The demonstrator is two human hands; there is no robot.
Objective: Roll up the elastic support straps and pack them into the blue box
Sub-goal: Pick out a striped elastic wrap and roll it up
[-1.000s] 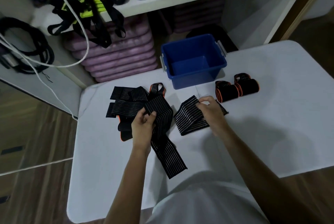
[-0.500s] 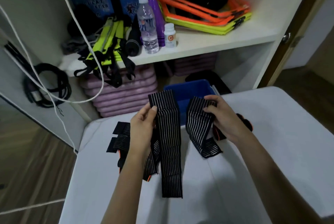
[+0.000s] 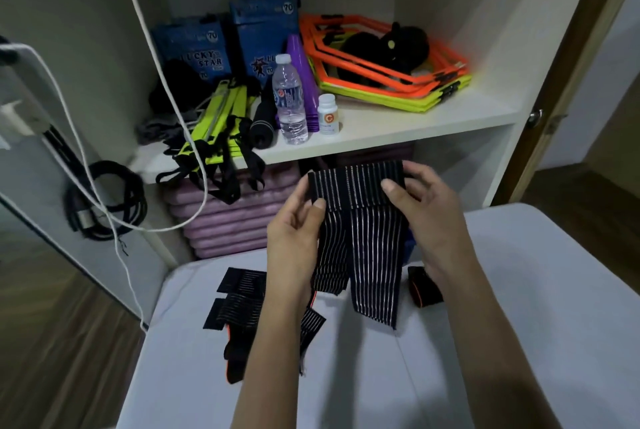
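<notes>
1. On the white desk [image 3: 519, 307], nearest us, loose straps [image 3: 242, 304] lie left of the forearms; a rolled strap [image 3: 424, 286] sits right.
2. Above the desk, the left hand [image 3: 294, 238] and right hand [image 3: 426, 206] pinch the striped strap [image 3: 360, 220] at its folded top — two tails hang down between them.
3. Behind the strap, just a sliver of the blue box [image 3: 410, 245] shows.
4. Farther back, a shelf [image 3: 398, 127] carries a water bottle [image 3: 289, 99].

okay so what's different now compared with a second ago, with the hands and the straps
Both hands lifted the striped strap off the table. The left hand and right hand now pinch its folded top edge together, raised in front of the shelf. The loose strap pile and the rolled strap stayed put.
</notes>
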